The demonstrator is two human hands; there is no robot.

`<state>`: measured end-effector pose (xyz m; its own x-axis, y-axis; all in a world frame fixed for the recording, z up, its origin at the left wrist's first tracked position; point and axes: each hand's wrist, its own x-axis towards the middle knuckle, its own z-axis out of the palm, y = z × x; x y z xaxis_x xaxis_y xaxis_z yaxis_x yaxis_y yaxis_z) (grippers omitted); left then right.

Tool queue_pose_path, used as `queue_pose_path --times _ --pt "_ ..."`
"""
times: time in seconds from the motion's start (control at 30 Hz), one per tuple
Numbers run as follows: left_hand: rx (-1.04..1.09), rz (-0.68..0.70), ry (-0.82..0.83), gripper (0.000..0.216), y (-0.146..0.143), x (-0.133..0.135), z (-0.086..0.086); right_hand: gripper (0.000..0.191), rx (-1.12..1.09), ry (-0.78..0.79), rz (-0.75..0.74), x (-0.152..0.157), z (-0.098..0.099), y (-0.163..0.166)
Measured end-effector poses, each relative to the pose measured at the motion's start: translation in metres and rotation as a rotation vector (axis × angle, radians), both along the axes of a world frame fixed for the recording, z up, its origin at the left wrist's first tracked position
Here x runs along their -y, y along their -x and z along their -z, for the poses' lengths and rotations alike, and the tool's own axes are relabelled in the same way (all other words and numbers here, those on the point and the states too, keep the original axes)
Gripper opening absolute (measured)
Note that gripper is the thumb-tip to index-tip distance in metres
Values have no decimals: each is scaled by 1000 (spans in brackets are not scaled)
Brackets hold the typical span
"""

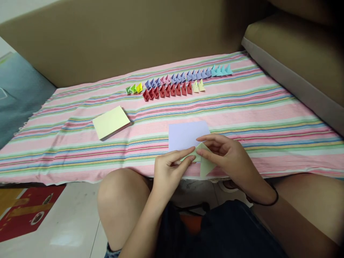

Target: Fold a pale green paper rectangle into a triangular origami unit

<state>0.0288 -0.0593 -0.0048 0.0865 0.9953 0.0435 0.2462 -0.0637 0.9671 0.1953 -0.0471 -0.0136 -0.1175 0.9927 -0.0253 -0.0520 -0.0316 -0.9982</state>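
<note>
A pale yellow-green sheet of folded paper [206, 165] is held up between my two hands near the front edge of the striped cloth. My left hand [169, 168] pinches its left side between thumb and forefinger. On the other side, my right hand [224, 154] grips the upper right part with the thumb in front and the fingers behind. One triangular flap points down below the right thumb. Just behind the hands lies a flat lavender sheet of paper [185, 134], its near edge partly hidden by them.
Rows of small folded paper pieces [173, 89] in red, purple, blue, green and yellow stand toward the back. A stack of pale yellow paper [111, 123] lies at left on the striped cloth [88, 150]. The sofa backrest [129, 39] and armrest [295, 61] bound the seat.
</note>
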Motion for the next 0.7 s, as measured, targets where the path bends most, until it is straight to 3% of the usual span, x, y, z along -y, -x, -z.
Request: queue_pose_path --times 0.5,0.7 --pt "105 23 38 28 -2 -1 4 20 -67 71 45 -3 4 0" --pt "42 18 37 23 -1 -1 2 18 -87 111 54 -3 2 0"
